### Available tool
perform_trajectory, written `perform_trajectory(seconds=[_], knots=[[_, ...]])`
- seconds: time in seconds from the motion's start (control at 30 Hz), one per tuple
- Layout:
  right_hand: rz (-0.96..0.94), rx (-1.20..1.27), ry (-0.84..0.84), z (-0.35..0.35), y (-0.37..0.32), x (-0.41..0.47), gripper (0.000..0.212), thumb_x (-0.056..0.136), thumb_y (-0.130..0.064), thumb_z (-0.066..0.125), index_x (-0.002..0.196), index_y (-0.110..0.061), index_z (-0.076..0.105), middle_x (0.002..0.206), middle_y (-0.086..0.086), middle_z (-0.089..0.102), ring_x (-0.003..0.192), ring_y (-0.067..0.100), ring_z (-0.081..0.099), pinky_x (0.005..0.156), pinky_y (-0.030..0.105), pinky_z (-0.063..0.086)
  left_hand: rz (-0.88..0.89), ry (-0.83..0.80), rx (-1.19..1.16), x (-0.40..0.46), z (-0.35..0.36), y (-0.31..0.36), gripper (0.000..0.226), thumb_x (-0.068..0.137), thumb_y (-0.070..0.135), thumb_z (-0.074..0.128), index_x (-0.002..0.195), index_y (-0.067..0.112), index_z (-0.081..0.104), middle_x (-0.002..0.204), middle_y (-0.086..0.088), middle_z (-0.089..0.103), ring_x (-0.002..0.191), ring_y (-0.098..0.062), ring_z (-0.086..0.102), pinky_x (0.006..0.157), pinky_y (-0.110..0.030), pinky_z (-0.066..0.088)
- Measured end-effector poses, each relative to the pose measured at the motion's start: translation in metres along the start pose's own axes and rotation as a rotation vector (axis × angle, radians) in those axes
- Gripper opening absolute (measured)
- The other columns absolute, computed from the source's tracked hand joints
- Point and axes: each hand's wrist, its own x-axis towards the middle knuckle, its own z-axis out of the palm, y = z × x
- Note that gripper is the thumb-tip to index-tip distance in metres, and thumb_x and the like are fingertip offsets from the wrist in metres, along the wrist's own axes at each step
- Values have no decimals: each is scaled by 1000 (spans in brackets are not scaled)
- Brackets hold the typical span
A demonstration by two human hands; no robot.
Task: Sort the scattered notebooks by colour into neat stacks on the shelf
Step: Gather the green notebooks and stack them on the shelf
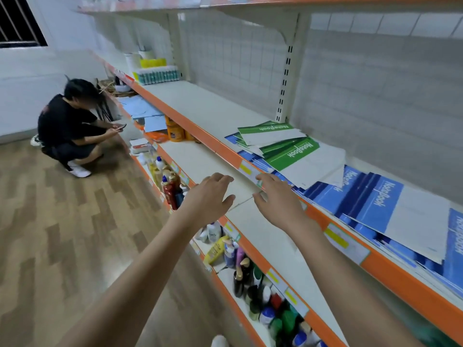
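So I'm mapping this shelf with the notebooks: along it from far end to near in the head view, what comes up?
Teal bottles → bare shelf → green notebooks → blue notebooks.

notebooks on shelf | bottles on lower shelves

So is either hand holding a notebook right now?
No, the left hand and right hand are both empty, fingers spread in front of the shelf edge, short of the green notebooks.
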Motion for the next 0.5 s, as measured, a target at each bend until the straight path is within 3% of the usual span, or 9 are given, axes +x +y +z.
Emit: perform_trajectory(seconds=[0.3,0.5], knots=[[86,67,168,12,-4,98,42,96,-22,47,136,-11,43,139,4,45,123,23,42,105,39,33,116,33,6,98,-6,-58,49,98,37,41,144,21,33,145,1,39,127,-21,44,96,-37,44],[197,53,241,0,17,151,42,95,-22,48,136,-15,42,141,2,43,124,24,41,103,36,34,251,21,-22,178,-4,-59,49,97,34,43,143,20,35,143,1,41,128,-21,43,99,-36,42]])
